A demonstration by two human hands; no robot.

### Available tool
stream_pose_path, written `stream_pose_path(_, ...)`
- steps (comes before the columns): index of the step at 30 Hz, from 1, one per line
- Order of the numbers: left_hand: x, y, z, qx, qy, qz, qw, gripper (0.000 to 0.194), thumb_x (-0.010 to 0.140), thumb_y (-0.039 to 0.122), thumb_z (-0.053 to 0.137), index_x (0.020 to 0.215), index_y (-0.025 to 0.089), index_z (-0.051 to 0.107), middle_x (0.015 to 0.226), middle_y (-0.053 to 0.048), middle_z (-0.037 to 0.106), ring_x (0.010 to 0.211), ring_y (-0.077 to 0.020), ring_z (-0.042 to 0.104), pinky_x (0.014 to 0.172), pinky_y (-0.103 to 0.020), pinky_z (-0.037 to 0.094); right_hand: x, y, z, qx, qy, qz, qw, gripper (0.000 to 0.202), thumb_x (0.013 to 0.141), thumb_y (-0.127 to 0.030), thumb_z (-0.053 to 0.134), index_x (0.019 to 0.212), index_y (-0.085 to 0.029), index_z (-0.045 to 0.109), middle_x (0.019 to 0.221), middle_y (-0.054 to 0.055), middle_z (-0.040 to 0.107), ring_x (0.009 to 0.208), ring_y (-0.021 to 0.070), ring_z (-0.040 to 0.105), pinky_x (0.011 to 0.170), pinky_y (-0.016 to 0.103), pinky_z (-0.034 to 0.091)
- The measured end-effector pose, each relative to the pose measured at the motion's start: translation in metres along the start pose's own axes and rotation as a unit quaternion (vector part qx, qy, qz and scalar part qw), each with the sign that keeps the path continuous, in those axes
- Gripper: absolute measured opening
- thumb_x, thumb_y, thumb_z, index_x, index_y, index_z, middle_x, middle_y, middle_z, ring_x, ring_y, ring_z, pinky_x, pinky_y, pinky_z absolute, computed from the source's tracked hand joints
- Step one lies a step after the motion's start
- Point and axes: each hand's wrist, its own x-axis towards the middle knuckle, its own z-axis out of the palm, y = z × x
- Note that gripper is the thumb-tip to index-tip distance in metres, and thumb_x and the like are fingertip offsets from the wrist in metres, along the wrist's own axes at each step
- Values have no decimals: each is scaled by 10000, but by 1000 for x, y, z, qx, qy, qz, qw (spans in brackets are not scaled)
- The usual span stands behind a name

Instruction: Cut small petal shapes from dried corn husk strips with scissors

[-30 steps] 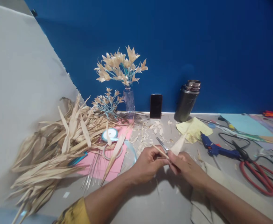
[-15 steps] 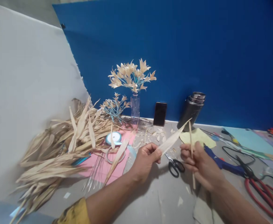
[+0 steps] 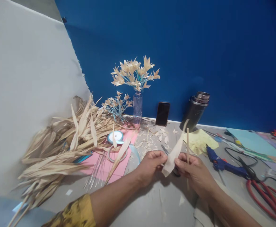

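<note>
Between my two hands a pale strip of dried corn husk stands tilted, its narrow tip upward and its wide end low. The fingers of my left hand pinch its left edge. My right hand grips the other edge with thumb and finger, and a thin wooden stick is also held upright in it. Behind the husk, small black-handled scissors lie on the table, their handles mostly hidden. A blue glue gun lies right of my right hand.
A heap of dried husks fills the left, beside pink paper, a ribbon roll and wires. Husk flowers, a phone and a dark flask stand at the back. Red-handled shears lie right.
My right hand has moved left to the husk and now grips its edge, still holding the stick. The husk has swung more upright, and my left hand has shifted slightly down.
</note>
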Motion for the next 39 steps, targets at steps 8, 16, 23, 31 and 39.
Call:
stream_pose_path(8, -3, -6, 10, 107, 114, 84, 984, 417, 760, 522, 706, 655, 190, 478, 550, 63, 391, 484, -71, 318, 485, -215, 273, -6, 6, 15, -174, 17, -13, 984, 362, 799, -486, 661, 663, -211, 470, 596, -64, 383, 569, 122, 314, 540, 262, 264)
stream_pose_path(16, -7, -8, 12, 224, 134, 152, 953, 377, 872, 441, 573, 609, 186, 484, 590, 28, 429, 573, -111, 361, 567, -246, 327, -4, 9, 20, -168, 34, -20, 985, 469, 834, -593, 604, 639, -235, 372, 609, -74, 306, 577, 121, 270, 532, 262, 256)
stream_pose_path(23, -11, -12, 10, 336, 140, 182, 913, 384, 944, 424, 459, 633, 199, 459, 608, 22, 435, 628, -139, 399, 620, -271, 331, -1, 3, 15, -222, 45, -34, 973, 435, 847, -548, 593, 629, -232, 389, 601, -63, 338, 585, 131, 315, 551, 268, 274)
stream_pose_path(31, -3, -5, 8, 277, 100, 148, 944, 361, 875, 451, 580, 654, 187, 469, 648, 26, 452, 641, -120, 404, 611, -242, 339, -4, 4, 12, -237, 0, -53, 970, 381, 845, -486, 586, 628, -226, 411, 610, -59, 344, 586, 129, 315, 539, 267, 260)
stream_pose_path(39, -1, -17, 7, 77, 69, 58, 993, 443, 804, 564, 654, 672, 167, 506, 617, 23, 474, 552, -91, 391, 553, -236, 330, -6, 7, 13, -184, -28, -35, 982, 430, 819, -498, 630, 604, -226, 375, 601, -65, 316, 573, 116, 288, 527, 266, 234)
